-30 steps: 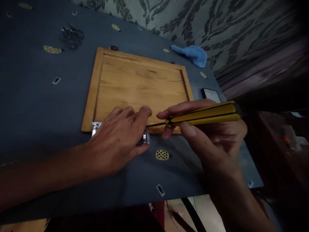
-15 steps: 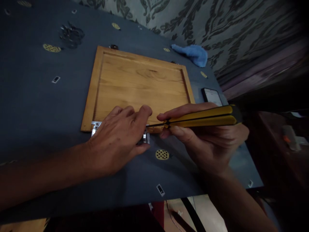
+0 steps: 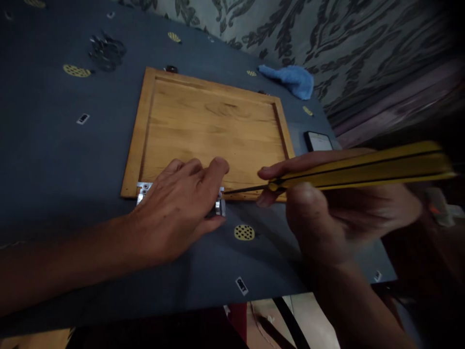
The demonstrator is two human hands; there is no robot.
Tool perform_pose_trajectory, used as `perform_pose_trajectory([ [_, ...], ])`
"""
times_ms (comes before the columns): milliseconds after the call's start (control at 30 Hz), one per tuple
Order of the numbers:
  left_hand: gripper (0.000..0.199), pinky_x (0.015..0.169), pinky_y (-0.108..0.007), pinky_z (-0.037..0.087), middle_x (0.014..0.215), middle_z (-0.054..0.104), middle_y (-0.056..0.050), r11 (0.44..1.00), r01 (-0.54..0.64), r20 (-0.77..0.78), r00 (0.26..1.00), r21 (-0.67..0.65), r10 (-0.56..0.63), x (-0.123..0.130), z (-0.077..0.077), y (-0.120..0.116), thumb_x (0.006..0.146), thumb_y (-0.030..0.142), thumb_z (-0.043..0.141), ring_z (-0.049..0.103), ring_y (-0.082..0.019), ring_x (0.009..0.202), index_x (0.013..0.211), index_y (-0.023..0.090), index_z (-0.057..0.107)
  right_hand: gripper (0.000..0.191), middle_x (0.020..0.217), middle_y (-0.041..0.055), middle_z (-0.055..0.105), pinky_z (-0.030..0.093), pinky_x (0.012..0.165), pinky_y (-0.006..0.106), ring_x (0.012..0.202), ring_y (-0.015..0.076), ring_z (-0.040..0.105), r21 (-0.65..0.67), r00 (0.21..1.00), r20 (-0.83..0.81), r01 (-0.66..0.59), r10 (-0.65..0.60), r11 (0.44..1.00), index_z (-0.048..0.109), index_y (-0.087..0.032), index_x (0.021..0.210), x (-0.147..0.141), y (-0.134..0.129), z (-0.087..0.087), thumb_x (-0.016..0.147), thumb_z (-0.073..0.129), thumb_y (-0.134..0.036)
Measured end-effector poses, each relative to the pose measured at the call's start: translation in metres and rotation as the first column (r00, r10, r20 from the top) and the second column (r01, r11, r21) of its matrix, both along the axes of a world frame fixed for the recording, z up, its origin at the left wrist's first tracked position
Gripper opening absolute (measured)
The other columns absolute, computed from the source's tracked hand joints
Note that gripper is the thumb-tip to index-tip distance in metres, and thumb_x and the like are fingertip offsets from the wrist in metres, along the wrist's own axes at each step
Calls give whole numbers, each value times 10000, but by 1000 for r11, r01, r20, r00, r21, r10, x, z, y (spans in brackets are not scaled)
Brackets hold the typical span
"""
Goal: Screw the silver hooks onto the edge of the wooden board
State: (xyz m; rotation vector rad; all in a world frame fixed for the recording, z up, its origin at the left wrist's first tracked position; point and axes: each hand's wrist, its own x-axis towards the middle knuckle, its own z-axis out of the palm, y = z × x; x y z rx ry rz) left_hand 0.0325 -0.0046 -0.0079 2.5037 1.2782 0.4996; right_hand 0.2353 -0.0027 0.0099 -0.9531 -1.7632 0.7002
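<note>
A wooden panel with a raised frame [image 3: 214, 121] lies on the table. At its near left edge sits a shiny metal fitting [image 3: 145, 187], with a screw head showing at its left end. My left hand [image 3: 181, 203] covers the middle of the fitting, fingers bent over it and thumb below, holding it against the frame. My right hand [image 3: 334, 208] grips the yellow-and-black handle of a screwdriver [image 3: 363, 167]. Its thin shaft points left, with the tip close to the fitting's right end; whether it touches a screw I cannot tell.
Loose dark metal pieces [image 3: 106, 52] lie at the far left of the blue patterned tablecloth [image 3: 65, 169]. A blue cloth [image 3: 292, 81] lies by the patterned wall, and a phone [image 3: 318, 141] beyond my right hand. Small dark fittings [image 3: 171, 69] show along the panel's far edge.
My right hand and the screwdriver have moved to the right, showing more of its shaft. My left hand stays in place on the fitting.
</note>
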Motion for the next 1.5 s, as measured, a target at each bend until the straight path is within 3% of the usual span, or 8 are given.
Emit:
perform_pose_trajectory([
  [167,534,763,-372,438,962,695,-31,1000,-5,-5,1000,9,5,1,0,0,765,309,807,642,-269,916,1140,196,443,100,930,0,752,611,542,262,622,117,702,99,999,-18,-46,48,994,761,-226,923,-3,3,-8,873,724,-148],
  [433,482,788,-369,450,996,693,-23,999,-12,-15,1000,-29,12,-1,0,0,801,313,751,645,-257,950,1155,218,439,217,946,-1,756,602,491,270,588,124,703,92,995,-77,-54,61,994,766,-244,1021,-6,4,-10,845,744,-120],
  [633,460,815,-382,461,1004,688,-31,999,-24,-9,1000,-23,24,-1,0,0,808,315,736,644,-264,964,1153,221,449,258,958,-8,770,646,621,293,623,131,714,132,995,3,-98,99,986,767,-244,1024,-2,4,-10,832,720,-78],
  [833,496,803,-396,461,988,685,-43,1000,-12,9,1000,-18,12,-1,0,-1,796,340,760,636,-280,954,1168,206,460,129,923,29,790,665,649,356,726,212,759,-13,993,71,-97,98,995,766,-268,941,-1,3,-4,812,777,-264],
  [1067,480,805,-380,448,1018,689,-39,1000,-9,1,1000,-3,9,-1,0,0,813,306,748,635,-265,955,1165,204,439,154,947,25,777,654,696,336,770,192,756,81,992,68,-113,108,990,757,-241,982,1,4,-11,866,693,-161],
  [1200,469,804,-380,453,1034,692,-41,1000,-2,6,1000,-21,2,-2,0,0,815,293,742,640,-268,978,1156,211,430,134,931,9,774,638,629,313,688,165,734,93,995,50,-93,89,991,760,-257,952,0,6,-12,864,712,-168],
  [1500,473,816,-389,458,999,690,-35,1000,-15,-16,1000,-24,15,-1,0,1,814,316,733,642,-270,969,1162,213,429,238,917,-1,766,618,640,359,669,184,719,155,994,103,-57,42,986,755,-279,1014,-4,4,-12,841,715,-122],
])
